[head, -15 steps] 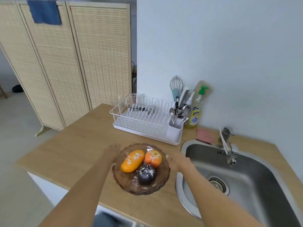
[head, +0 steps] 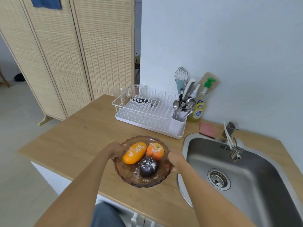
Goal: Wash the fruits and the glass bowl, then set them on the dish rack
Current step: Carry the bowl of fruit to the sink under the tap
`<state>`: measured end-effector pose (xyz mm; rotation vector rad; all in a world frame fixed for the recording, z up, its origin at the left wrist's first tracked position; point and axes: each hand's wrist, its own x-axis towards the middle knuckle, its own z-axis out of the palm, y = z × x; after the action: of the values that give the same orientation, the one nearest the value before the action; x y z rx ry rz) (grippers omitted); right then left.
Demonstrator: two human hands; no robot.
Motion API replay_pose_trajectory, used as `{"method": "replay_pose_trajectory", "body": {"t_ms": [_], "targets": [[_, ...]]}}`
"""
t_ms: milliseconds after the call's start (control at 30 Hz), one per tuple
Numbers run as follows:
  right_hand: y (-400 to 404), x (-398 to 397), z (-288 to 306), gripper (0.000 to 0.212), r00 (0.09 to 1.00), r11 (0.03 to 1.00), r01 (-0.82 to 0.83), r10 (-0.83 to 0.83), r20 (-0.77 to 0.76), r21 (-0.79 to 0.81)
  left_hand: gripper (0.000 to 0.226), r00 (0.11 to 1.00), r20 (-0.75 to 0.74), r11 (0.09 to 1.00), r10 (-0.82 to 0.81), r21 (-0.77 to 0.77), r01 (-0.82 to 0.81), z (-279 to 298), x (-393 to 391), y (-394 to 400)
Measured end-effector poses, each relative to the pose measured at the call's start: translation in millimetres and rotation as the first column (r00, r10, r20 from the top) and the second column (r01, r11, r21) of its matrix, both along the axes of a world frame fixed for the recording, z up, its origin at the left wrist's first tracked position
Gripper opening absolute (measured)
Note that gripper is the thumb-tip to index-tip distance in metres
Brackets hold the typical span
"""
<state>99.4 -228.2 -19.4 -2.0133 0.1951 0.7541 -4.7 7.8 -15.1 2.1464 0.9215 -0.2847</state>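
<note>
Both our hands are at the bowl (head: 142, 177), one on each side. Our left hand (head: 115, 149) meets its left rim, fingers curled around the edge, and our right hand (head: 176, 158) grips the right rim, thumb on top, fingers hidden below. We cannot tell whether the bowl is lifted or resting on the counter (head: 78, 136).

It sits between our hands, just left of the sink (head: 262, 177) and near the rack (head: 147, 110) behind it. It is brownish tinted glass, round and shallow, with a scalloped, ribbed rim. Inside we see three fruits, each dusted with white powder: a long, smooth yellow-orange mango (head: 134, 152) at the left, a rounder orange (head: 155, 151) at the right, and a dark, glossy plum (head: 148, 167) nearest us, touching both.

The counter is matte wood. The sink is brushed steel with a round strainer, and a metal tap (head: 232, 141) reaches over it. The rack is white wire on a white tray, with a caddy (head: 177, 125) of steel spoons at its right end. Beside that stand a soap bottle (head: 199, 110) and a flat pink sponge (head: 207, 129).
</note>
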Motion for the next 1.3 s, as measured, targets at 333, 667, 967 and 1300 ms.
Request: {"method": "replay_pose_trajectory", "body": {"t_ms": [333, 667, 967, 1300], "targets": [[-42, 8, 9, 0.031, 0.989, 0.979, 0.133, -0.121, -0.088, 0.153, 0.051, 0.999, 0.015, 0.998, 0.036, -0.061, -0.035, 21, 21, -33], [-125, 21, 15, 0.023, 0.966, 0.952, 0.258, -0.251, -0.060, 0.163, 0.039, 0.989, 0.101, 0.985, -0.106, -0.122, 0.118, 32, 71, -102], [-214, 33, -1, 0.022, 0.911, 0.904, 0.412, -0.411, -0.031, 0.114, 0.036, 0.957, 0.085, 0.951, -0.278, -0.119, 0.287, 17, 113, -180], [-278, 48, -16, 0.026, 0.869, 0.863, 0.494, -0.494, -0.025, 0.105, 0.035, 0.963, 0.107, 0.920, -0.246, -0.287, 0.267, -21, 138, -241]]}}
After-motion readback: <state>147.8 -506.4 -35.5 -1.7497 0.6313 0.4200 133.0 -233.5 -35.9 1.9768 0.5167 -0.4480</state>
